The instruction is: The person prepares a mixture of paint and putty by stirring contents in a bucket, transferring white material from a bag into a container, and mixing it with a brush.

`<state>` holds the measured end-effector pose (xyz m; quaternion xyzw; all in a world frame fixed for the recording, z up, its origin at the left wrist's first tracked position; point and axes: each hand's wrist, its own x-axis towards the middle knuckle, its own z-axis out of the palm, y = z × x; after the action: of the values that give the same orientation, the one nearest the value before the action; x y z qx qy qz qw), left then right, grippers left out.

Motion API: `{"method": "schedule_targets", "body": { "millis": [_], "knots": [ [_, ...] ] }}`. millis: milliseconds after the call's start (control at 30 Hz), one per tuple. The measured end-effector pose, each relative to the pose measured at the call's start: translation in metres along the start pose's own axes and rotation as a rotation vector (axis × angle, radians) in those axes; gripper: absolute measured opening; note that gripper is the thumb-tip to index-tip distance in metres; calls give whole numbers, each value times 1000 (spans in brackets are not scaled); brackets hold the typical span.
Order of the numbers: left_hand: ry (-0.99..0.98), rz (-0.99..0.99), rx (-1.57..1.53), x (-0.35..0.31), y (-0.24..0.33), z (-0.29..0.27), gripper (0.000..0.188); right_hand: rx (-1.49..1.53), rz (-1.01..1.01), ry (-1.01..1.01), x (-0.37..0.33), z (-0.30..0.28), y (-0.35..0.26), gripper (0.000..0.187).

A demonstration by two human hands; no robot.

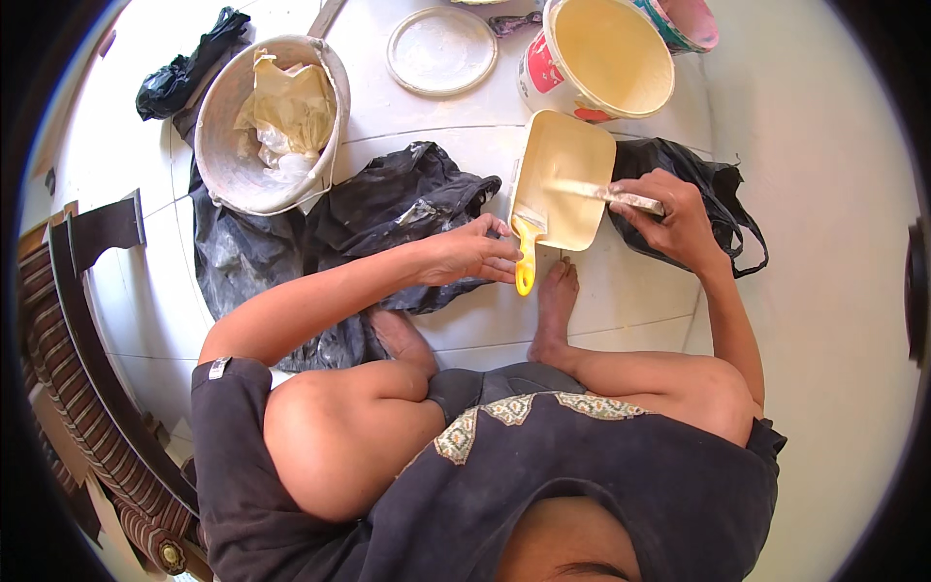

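A pale yellow paint tray sits before my feet, its inside coated with cream paint. My left hand is at its near left corner, with bent fingers on the yellow handle of a paintbrush. The brush's bristles lie over the tray's edge, and its handle points toward me. In my right hand is a long, narrow, paint-smeared stick-like tool, gripped between thumb and fingers. Its far end reaches over the middle of the tray; I cannot make out its exact kind.
Beyond the tray stands a paint bucket, beside a round lid. A large pail with crumpled plastic stands left on black sheeting. A black bag lies right; a striped chair is at far left.
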<state>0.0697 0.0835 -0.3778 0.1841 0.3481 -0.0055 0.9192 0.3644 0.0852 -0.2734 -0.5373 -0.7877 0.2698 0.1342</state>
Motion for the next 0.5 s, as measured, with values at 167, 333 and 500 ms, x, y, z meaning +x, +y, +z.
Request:
{"method": "schedule_targets", "body": {
  "millis": [167, 333, 500],
  "knots": [
    [20, -23, 39, 0, 5, 5, 44, -25, 15, 94, 6, 7, -5, 23],
    [-1, -29, 82, -3, 5, 7, 46, -149, 4, 84, 1, -4, -5, 16],
    [-102, 5, 214, 0, 1, 11, 49, 11, 29, 3, 0, 5, -14, 15]
  ]
}}
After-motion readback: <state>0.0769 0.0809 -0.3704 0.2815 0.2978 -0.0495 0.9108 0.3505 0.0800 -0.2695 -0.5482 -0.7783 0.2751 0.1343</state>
